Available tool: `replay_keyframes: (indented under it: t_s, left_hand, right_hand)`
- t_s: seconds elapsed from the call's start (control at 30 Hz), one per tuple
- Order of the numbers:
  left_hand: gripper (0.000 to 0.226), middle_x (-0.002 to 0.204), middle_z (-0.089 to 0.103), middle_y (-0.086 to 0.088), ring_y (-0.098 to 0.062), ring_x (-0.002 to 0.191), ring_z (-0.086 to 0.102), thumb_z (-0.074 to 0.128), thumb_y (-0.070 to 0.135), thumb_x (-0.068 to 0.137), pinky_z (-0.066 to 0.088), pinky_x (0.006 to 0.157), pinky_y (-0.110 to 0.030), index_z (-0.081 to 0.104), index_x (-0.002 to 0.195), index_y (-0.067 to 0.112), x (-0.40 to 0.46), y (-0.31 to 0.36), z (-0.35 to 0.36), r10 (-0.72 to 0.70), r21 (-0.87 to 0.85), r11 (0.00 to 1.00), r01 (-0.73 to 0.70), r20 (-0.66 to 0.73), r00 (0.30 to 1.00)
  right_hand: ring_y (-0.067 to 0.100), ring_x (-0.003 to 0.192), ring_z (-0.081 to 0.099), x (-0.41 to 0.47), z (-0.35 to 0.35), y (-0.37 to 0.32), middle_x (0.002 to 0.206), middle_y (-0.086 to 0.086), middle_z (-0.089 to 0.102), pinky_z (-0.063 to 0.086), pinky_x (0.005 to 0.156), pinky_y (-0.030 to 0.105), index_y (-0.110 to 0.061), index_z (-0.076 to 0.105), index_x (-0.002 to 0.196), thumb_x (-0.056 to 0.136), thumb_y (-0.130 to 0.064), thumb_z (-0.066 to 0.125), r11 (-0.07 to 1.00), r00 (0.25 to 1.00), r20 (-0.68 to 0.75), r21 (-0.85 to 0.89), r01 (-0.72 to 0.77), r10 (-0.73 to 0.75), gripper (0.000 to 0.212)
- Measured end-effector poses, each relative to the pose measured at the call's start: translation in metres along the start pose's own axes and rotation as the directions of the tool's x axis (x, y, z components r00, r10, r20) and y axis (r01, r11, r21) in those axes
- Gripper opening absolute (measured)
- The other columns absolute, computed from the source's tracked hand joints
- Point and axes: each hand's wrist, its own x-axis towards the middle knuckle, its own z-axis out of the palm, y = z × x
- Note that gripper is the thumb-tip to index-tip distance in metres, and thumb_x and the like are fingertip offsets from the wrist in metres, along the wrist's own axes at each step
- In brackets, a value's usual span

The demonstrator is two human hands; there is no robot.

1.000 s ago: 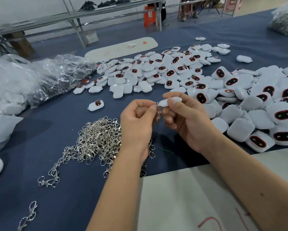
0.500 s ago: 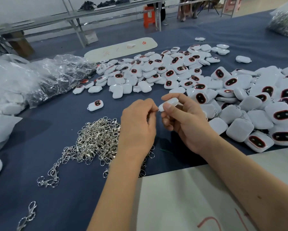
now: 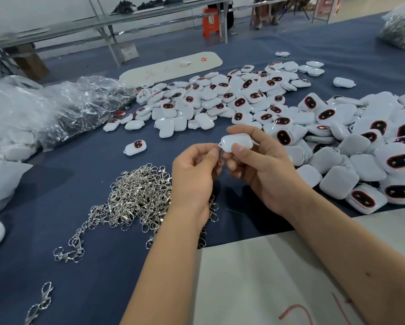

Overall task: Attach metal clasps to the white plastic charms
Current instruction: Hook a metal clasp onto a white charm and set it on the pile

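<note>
Right hand [image 3: 264, 170] up over the blue tablecloth [image 3: 84, 273], thumb and fingers curled round one white charm [image 3: 237, 142], plain back facing the camera. Left hand [image 3: 192, 177] just beside it, thumb and forefinger pinched on a small metal clasp [image 3: 219, 154] right at the charm's left corner loop. Clasp mostly hidden by the fingertips; whether hooked through the loop, couldn't tell.

Loose pile of silver clasps [image 3: 136, 198] on the cloth below and left of the left hand, partly covered by that wrist. A short chained string of clasps [image 3: 68, 252] trailing off its lower left, one stray clasp [image 3: 41, 301] further down near the bottom edge.

Big heap of charms [image 3: 365, 160] to the right of the hands, many with dark red-rimmed ovals facing up. Second, flatter spread of charms [image 3: 222, 99] further back, centre. Single charm [image 3: 135, 147] lying alone between the clasp pile and the back spread.

Crumpled clear plastic bags [image 3: 56, 109] at left. White sheet [image 3: 255, 282] with red marks under the forearms. Long white board [image 3: 171, 66] at the far side of the cloth. Orange stool [image 3: 210, 22] in the background.
</note>
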Motion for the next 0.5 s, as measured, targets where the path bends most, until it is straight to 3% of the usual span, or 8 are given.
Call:
replay_keyframes:
  t_s: [0.07, 0.13, 0.2, 0.3, 0.37, 0.5]
  left_hand:
    - [0.011, 0.085, 0.073, -0.009, -0.02, 0.077, 0.063, 0.063, 0.004, 0.098, 0.054, 0.078, -0.037, 0.072, 0.093, 0.008, 0.0015, 0.0, -0.003, 0.181, 0.273, 0.948, -0.164, -0.036, 0.983]
    - [0.014, 0.08, 0.072, 0.001, -0.014, 0.076, 0.065, 0.067, 0.004, 0.094, 0.055, 0.078, -0.032, 0.073, 0.087, 0.014, 0.0008, 0.0026, -0.0065, 0.362, 0.512, 0.798, -0.318, 0.015, 0.932]
    - [0.014, 0.081, 0.069, 0.004, -0.014, 0.078, 0.063, 0.067, 0.001, 0.091, 0.051, 0.077, -0.03, 0.072, 0.085, 0.013, -0.0005, 0.0049, -0.0085, 0.479, 0.645, 0.633, -0.429, 0.11, 0.871]
    - [0.011, 0.086, 0.066, -0.001, -0.021, 0.081, 0.06, 0.065, 0.001, 0.091, 0.048, 0.078, -0.04, 0.071, 0.087, 0.009, -0.0004, 0.0048, -0.008, 0.519, 0.748, 0.45, -0.489, 0.226, 0.824]
    - [0.011, 0.086, 0.066, -0.001, -0.021, 0.081, 0.06, 0.065, 0.002, 0.091, 0.049, 0.077, -0.043, 0.072, 0.088, 0.01, 0.0001, 0.0038, -0.0084, 0.526, 0.752, 0.439, -0.491, 0.228, 0.82]
    - [0.008, 0.087, 0.068, 0.005, -0.015, 0.083, 0.062, 0.067, 0.009, 0.092, 0.051, 0.08, -0.038, 0.072, 0.093, 0.015, -0.0022, 0.0022, -0.0078, 0.529, 0.705, 0.525, -0.476, 0.167, 0.832]
  right_hand:
    - [0.016, 0.063, 0.059, -0.0001, 0.0, -0.0001, 0.082, 0.01, 0.067, 0.049, 0.057, 0.024, -0.006, 0.061, 0.128, 0.1, 0.0, 0.059, 1.0, 1.0, -0.012, -0.017, -0.004, 0.004, 0.029]
    - [0.016, 0.061, 0.057, 0.0001, 0.0, -0.0005, 0.079, 0.01, 0.066, 0.047, 0.054, 0.024, -0.006, 0.062, 0.127, 0.101, -0.001, 0.059, 0.999, 1.0, -0.027, -0.03, -0.013, 0.012, 0.026]
    - [0.016, 0.059, 0.055, 0.0, 0.0003, -0.0008, 0.078, 0.009, 0.064, 0.045, 0.052, 0.024, -0.008, 0.063, 0.125, 0.102, -0.003, 0.059, 0.998, 0.999, -0.046, -0.053, -0.021, 0.019, 0.024]
    - [0.017, 0.059, 0.054, -0.0009, 0.0013, -0.0009, 0.077, 0.008, 0.063, 0.044, 0.052, 0.024, -0.01, 0.064, 0.123, 0.102, -0.005, 0.06, 0.995, 0.998, -0.056, -0.094, -0.022, 0.017, 0.022]
    - [0.017, 0.059, 0.054, -0.0017, 0.0022, -0.0011, 0.077, 0.008, 0.063, 0.044, 0.051, 0.024, -0.011, 0.065, 0.122, 0.102, -0.006, 0.061, 0.994, 0.998, -0.06, -0.11, -0.016, 0.009, 0.021]
    - [0.017, 0.056, 0.052, -0.0022, 0.0044, -0.0015, 0.072, 0.006, 0.061, 0.043, 0.049, 0.025, -0.014, 0.065, 0.119, 0.101, -0.01, 0.065, 0.982, 0.986, -0.147, -0.184, 0.054, -0.081, 0.018]
